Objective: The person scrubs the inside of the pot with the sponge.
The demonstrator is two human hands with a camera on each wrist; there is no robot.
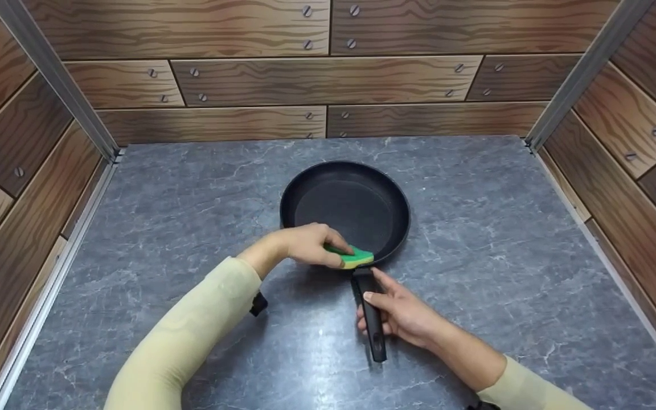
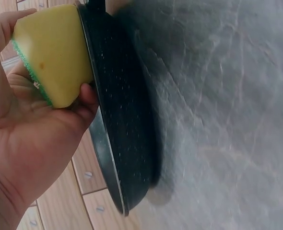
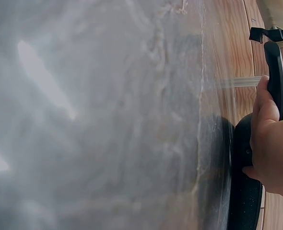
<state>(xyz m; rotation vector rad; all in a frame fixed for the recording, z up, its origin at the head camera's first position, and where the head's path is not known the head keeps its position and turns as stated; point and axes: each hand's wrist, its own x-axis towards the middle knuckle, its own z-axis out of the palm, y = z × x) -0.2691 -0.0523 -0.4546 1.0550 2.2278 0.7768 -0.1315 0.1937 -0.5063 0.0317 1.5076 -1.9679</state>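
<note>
White-specked pan wall [image 2: 124, 112] shows only from the wrists; left hand [image 1: 312, 244] pinches sponge [image 1: 359, 258], right hand [image 1: 410, 318] grips handle [image 1: 376, 337].

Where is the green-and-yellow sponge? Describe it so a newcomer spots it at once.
Start at the grey marbled tabletop, then the round black frying pan near its middle. At the pan's near rim, by the long black handle, the bare left hand grips the sponge. Its bright green and yellow layers set it apart from the dark pan and handle.
</note>
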